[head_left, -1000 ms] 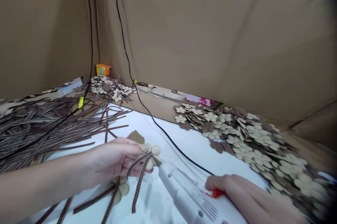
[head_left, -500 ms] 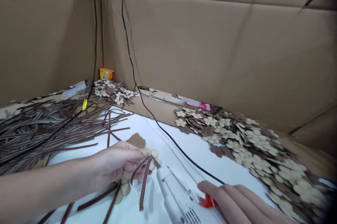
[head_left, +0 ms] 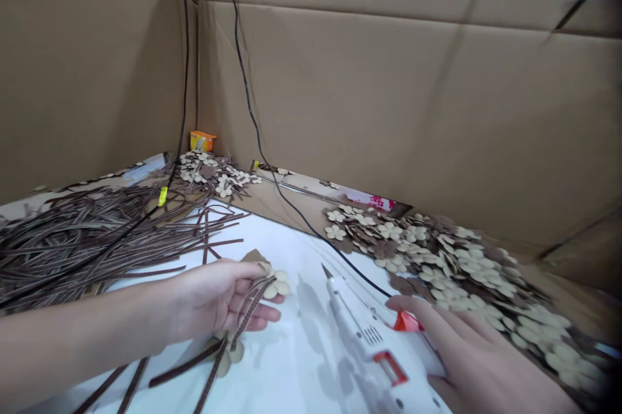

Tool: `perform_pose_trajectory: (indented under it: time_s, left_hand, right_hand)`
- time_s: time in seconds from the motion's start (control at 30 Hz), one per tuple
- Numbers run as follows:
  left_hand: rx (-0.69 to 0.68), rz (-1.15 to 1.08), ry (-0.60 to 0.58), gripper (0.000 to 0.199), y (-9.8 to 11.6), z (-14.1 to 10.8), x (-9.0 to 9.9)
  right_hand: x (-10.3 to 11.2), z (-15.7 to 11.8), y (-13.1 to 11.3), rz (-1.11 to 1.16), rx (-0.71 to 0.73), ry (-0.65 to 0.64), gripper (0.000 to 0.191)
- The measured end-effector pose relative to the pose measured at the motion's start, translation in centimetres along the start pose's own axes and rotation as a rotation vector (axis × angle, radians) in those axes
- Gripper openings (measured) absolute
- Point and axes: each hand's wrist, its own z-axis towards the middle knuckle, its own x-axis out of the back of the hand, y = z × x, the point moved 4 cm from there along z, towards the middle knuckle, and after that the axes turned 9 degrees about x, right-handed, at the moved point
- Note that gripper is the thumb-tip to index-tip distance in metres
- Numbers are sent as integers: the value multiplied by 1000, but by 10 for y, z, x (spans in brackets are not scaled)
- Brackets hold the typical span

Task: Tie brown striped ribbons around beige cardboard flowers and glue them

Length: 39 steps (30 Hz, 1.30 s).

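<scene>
A white board with bare room between the hands; a heap of flowers lines its right edge. The right hand has its fingers wrapped round a white tool, long axis slanting up and leftward. Left of its tip, apart from it, is a cream flower, pinched between thumb and fingers of the nearer left hand, lower fingers loosely spread. A checked ribbon trails from it.

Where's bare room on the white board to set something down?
Two bare patches on the white board: near, between the flower in the left hand and the white tool in the right hand; far, beyond that flower, between the ribbon pile and the black cord. Crowded: left, under those ribbons; right, along the flower pile.
</scene>
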Motion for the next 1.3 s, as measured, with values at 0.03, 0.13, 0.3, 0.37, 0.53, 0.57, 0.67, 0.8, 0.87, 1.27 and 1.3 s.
perform_pose_trajectory:
  time_s: [0.03, 0.13, 0.3, 0.37, 0.53, 0.57, 0.67, 0.8, 0.87, 1.27, 1.3]
  left_hand:
    - [0, -2, 2, 20, 1, -1, -1]
    - [-18, 3, -11, 18, 1, -2, -2]
    - [-81, 34, -61, 25, 0, 2, 1]
    - [-100, 55, -73, 28, 0, 4, 3]
    - [-66, 90, -95, 33, 0, 5, 2]
    - [-55, 93, -91, 33, 0, 4, 2]
    - [-36, 137, -105, 29, 0, -1, -4]
    - [-20, 190, -188, 29, -2, -6, -11]
    - [-4, 181, -209, 30, -4, -5, -12]
    - [-98, 173, -142, 10, -4, -1, -8]
    - [-109, 180, -127, 10, -4, -2, -8]
  right_hand:
    - [-2, 2, 3, 33, -56, -30, 52]
    - [-9, 12, 3, 178, -189, -158, 50]
    - [-18, 22, -8, 396, -236, -340, 57]
    - [-22, 23, -13, 439, -239, -387, 59]
    - [-29, 23, -16, 411, -270, -462, 61]
    - [-31, 23, -16, 422, -261, -458, 60]
    - [-37, 22, -16, 483, -229, -438, 59]
    - [-45, 20, -17, 523, -175, -373, 61]
    - [-49, 21, -17, 522, -143, -360, 63]
    - [-54, 19, -12, 503, -84, -326, 63]
    - [-54, 19, -12, 500, -79, -317, 63]
